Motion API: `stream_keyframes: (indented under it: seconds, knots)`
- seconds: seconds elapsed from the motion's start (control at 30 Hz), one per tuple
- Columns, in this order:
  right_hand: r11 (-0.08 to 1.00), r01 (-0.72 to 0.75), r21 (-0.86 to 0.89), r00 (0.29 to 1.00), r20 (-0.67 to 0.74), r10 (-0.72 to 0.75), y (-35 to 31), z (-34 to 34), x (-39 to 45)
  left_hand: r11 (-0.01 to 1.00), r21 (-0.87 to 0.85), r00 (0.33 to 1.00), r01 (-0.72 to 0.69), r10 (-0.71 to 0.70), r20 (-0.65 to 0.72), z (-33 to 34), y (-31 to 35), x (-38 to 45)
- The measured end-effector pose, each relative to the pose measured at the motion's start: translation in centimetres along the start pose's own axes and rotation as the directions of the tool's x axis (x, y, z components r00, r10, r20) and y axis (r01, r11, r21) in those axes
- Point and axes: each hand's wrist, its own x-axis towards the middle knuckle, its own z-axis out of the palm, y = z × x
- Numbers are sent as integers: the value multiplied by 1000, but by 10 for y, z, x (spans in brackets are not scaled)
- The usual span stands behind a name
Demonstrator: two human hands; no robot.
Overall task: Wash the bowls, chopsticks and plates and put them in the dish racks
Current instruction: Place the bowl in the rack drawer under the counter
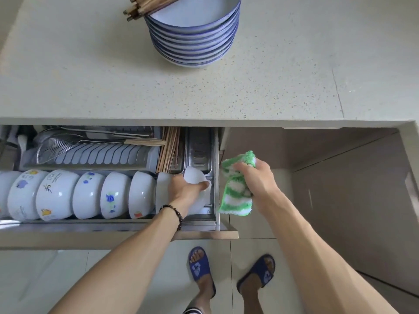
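My left hand (pixel 186 188) has its grip closed round a plain white bowl (pixel 196 177), fingers curled over the rim and thumb side against the outside, holding it on edge at the right end of the row in the pulled-out dish rack drawer (pixel 199 234). I can't tell whether the bowl touches the rack floor. My right hand (pixel 256 175) is clamped round a green-and-white striped cloth (pixel 235 196), which hangs bunched from the fist just beside the drawer's right wall, over the floor.

To the left of the held bowl I see a row of white bowls (pixel 90 196) standing on edge in the front compartment, several with small coloured prints, each leaning against the next. Behind them a slotted plate rack (pixel 102 155) carries a wire skimmer (pixel 54 146) and a long-handled utensil lying across it. In a narrow slot to the right of that, a bundle of wooden chopsticks (pixel 170 148) lies lengthwise, beside a perforated metal tray (pixel 199 146).

On the counter (pixel 68 75) above the drawer sits a stack of blue-rimmed plates (pixel 195 39), with more chopsticks (pixel 140 7) lying across the top plate, their ends sticking out to the left.

A dark beaded bracelet (pixel 173 215) circles my left wrist. Below, my feet are in blue slippers (pixel 199 266) on the pale tiled floor.
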Motion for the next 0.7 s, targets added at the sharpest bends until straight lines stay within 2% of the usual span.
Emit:
stream_keyframes:
  seconds: [0.23,0.5,0.7]
  knots:
    - [997,14,-78,1000,15,-13,16,8,15,996,9,996,87,-87,22,19,-9,23]
    - [997,-36,-62,999,18,37,28,6,19,986,155,998,55,-61,32,34,-18,33]
    - [999,-25,-42,1000,11,25,26,5,16,977,212,990,15,-45,136,32,-16,28]
